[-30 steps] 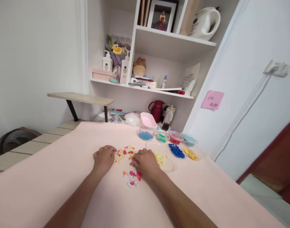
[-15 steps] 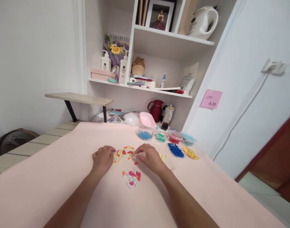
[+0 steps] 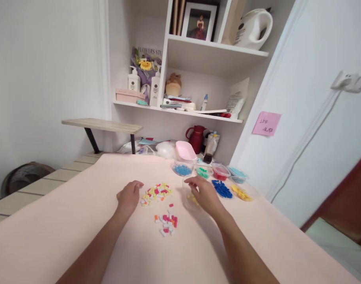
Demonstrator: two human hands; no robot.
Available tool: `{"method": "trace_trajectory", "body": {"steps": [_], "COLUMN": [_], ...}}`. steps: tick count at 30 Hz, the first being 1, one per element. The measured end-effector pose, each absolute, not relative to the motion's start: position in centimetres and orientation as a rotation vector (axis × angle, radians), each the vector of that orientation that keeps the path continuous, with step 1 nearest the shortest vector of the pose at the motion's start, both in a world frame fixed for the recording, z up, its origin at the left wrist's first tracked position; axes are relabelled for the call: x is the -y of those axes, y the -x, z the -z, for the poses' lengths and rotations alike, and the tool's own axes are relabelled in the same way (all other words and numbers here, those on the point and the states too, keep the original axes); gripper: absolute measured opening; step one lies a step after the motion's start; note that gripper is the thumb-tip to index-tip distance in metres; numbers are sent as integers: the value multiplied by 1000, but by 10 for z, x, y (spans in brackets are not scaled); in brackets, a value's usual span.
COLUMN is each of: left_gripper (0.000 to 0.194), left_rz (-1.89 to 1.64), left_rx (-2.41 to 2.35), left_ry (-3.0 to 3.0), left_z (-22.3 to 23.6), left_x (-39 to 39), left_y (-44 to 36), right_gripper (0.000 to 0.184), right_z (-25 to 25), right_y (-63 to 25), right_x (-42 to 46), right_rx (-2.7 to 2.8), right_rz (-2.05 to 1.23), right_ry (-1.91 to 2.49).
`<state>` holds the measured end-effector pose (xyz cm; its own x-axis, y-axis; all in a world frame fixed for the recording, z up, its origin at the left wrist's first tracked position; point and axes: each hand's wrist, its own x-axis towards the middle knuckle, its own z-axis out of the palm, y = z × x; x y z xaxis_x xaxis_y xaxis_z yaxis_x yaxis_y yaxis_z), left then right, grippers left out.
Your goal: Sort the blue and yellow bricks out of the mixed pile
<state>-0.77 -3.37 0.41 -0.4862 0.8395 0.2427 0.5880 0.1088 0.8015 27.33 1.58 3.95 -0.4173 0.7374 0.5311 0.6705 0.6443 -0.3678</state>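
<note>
Nearest the person on the pink-covered worktop (image 3: 139, 252), between the forearms and short of either grip, I see a loose cluster of small white, crimson and orange plastic pieces (image 3: 166, 225). A lone crimson piece (image 3: 171, 205) lies just beyond it. Further on, the left hand (image 3: 129, 196) curls loosely beside a mixed, mostly yellow pile of pieces (image 3: 157, 191); I can't tell whether that grip holds anything. The right hand (image 3: 203, 193) was at the pile's edge a moment ago and has now crossed to the shallow clear plastic tray (image 3: 185, 200), above its pale yellow pieces (image 3: 195, 200). So the work has shifted from pile to tray, leaving the pile uncovered. Thumb and fingers look slightly parted, but whether a piece sits between them I can't tell. Past that grip lie dark blue pieces (image 3: 222, 189).
</note>
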Motion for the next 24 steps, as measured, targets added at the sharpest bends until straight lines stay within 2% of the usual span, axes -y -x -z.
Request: {"method": "trace_trajectory", "body": {"steps": [4,9,15,21,24], "left_gripper": [28,26,24,25,28], "left_rz": [-1529,-1689,-1576,-1427,-1384], "left_rx": [-2002,-1883,-1872,-1958,-1984], "left_ry": [-1256,-1182,-1319,-1408,-1419], "left_z": [-1,2,5,3,2], "left_x": [32,28,27,29,30], "left_y": [12,18,18,16,17], "right_gripper": [35,51,41,43,31], "right_z": [-43,-43,-35,-32,-35], "right_y": [-227,-195,-190,-179,-183], "right_x": [16,44,40,45,39], "right_rx": [2394,2706,2816,2818,2722], "right_rz": [-178,-277,-257,-284,-297], "right_ry": [805,645,602,545,622]}}
